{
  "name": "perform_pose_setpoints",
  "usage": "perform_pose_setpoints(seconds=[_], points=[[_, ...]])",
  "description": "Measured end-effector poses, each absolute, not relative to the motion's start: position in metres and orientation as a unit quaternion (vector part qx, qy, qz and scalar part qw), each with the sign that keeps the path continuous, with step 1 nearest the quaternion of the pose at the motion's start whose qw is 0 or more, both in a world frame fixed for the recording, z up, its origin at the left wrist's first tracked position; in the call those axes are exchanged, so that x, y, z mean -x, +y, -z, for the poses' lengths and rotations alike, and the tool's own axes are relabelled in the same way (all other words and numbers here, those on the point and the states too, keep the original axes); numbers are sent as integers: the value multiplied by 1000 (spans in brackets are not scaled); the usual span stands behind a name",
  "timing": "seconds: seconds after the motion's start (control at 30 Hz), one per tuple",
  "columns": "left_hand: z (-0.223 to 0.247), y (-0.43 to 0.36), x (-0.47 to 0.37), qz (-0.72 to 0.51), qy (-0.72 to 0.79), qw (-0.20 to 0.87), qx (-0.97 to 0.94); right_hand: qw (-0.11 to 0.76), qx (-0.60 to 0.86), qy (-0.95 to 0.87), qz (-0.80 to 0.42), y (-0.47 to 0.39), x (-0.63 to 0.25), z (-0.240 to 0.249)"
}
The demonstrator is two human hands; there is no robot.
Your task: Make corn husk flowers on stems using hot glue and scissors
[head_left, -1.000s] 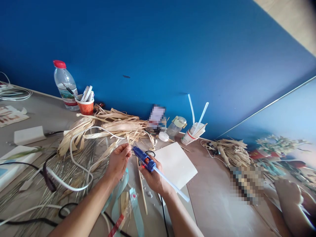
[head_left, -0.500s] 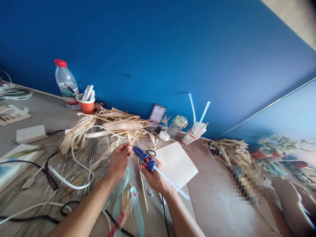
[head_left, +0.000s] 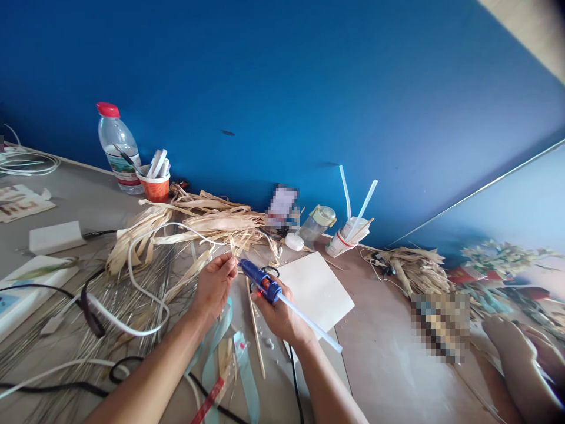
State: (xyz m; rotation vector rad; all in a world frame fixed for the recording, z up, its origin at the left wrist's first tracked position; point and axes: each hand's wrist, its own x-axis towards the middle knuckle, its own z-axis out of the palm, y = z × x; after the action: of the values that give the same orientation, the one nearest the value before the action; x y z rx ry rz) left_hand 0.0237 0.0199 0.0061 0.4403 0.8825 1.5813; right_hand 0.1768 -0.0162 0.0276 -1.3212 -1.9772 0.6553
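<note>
Desk [head_left: 379, 353] bears dried husks [head_left: 220, 224] beyond the left hand [head_left: 212, 285] and right hand [head_left: 282, 315], close but apart, the right clamped on a blue glue gun [head_left: 252, 272], the left pinching a thin pale strip [head_left: 232, 246] near its tip, seemingly for steady alignment.

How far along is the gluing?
Done: the glue gun has a stick loaded; no finished piece can be made out.
In hand: the right hand holds the gun, nozzle close to a strip pinched in the left hand. Glue on it: can't tell.
Left: probably plenty; the husks lie loose, and more sticks stand in the cup.
</note>
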Motion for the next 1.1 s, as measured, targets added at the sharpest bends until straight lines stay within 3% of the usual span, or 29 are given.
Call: perform_pose_setpoints(seconds=[1.1], points=[[0,22,-24,-680,361,607,-198,338,520,-739,-265,-15,-180,-30]])
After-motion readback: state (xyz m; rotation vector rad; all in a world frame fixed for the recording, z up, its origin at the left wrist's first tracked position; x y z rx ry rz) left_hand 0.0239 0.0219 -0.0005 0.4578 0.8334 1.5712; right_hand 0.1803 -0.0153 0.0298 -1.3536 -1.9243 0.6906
